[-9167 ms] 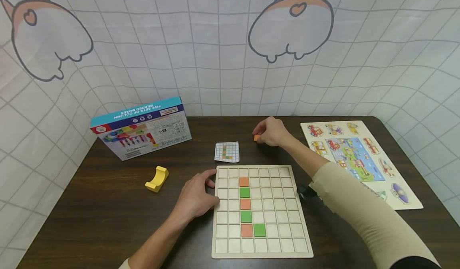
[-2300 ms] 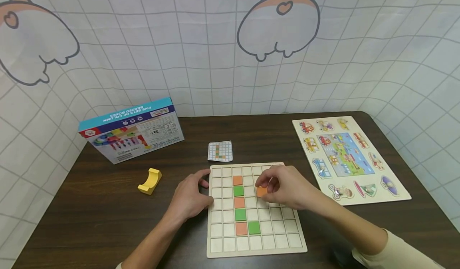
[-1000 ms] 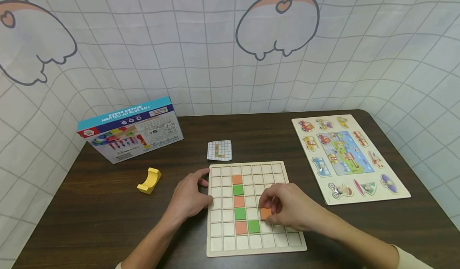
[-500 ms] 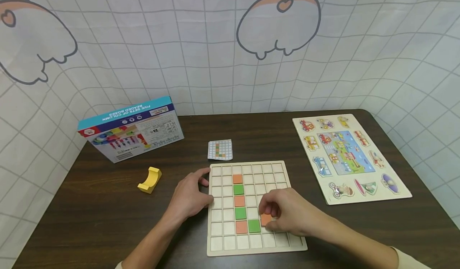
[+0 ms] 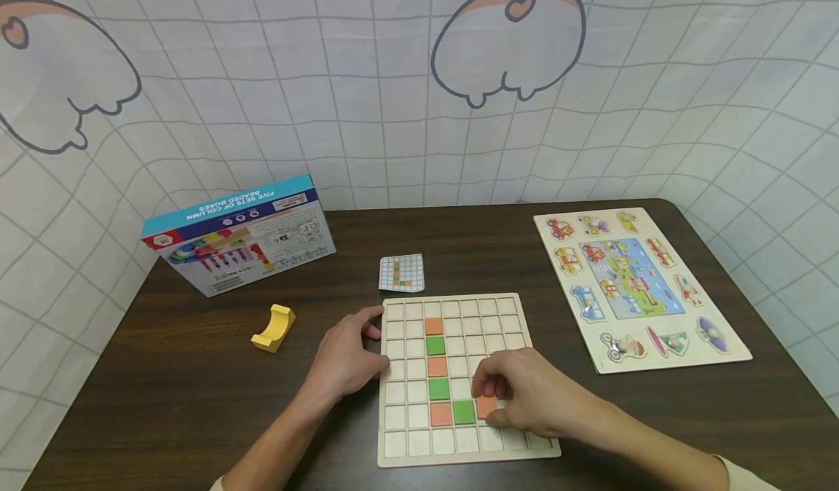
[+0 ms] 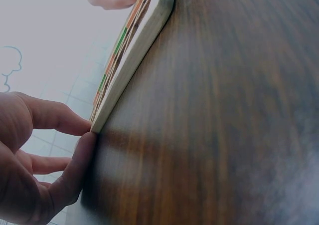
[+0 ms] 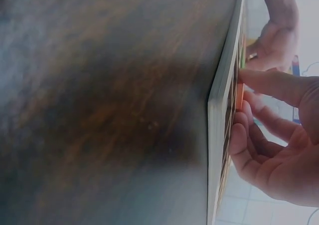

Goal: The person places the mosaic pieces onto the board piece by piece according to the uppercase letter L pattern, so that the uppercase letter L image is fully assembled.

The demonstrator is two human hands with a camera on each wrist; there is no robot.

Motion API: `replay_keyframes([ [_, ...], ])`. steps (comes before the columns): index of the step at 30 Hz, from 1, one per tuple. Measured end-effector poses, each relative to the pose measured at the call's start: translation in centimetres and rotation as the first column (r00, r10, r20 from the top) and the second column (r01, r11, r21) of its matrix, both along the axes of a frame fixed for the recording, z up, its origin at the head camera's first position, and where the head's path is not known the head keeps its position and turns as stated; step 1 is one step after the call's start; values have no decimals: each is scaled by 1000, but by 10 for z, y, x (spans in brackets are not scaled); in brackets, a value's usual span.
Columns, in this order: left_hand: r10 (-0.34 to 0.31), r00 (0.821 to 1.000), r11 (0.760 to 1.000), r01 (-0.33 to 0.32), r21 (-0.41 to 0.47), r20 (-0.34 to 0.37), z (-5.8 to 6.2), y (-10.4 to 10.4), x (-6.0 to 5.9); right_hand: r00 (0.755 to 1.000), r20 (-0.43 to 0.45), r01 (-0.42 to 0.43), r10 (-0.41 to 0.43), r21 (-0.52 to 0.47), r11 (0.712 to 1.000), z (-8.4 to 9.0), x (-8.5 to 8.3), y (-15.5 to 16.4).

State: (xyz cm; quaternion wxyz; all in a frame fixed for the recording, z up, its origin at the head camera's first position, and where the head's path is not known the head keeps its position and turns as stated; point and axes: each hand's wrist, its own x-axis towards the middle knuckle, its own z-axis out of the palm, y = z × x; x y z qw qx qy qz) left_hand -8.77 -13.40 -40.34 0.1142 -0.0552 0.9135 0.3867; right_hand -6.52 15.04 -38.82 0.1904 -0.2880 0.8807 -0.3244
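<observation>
A pale wooden grid board point(image 5: 505, 305) lies on the table with a column of orange and green square tiles set in its cells. A green tile point(image 5: 463, 411) sits to the right of the column's lowest orange tile point(image 5: 441, 414). My right hand point(image 5: 534, 393) pinches another orange tile point(image 5: 486, 406) between thumb and fingers, right at the cell beside that green tile. In the right wrist view this tile point(image 7: 239, 96) is low against the board's surface. My left hand point(image 5: 347, 356) rests along the board's left edge, thumb and index finger spread apart and touching it.
A small printed grid card point(image 5: 401, 272) lies behind the board. At the back left stands a bead toy box point(image 5: 242, 236), with a yellow curved block point(image 5: 274, 328) in front of it. A picture puzzle board point(image 5: 642, 287) lies at the right.
My right hand picked up the orange tile behind the board, brought it over the grid, and lowered it toward the near side, beside the green tile. The left hand stayed at the board's edge.
</observation>
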Motion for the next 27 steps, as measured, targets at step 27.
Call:
replay_keyframes([
  [27,-14,1000,1000,14,-12,-8,1,-1,0,999,-31,-8,7,-31,999,-4,4,2],
])
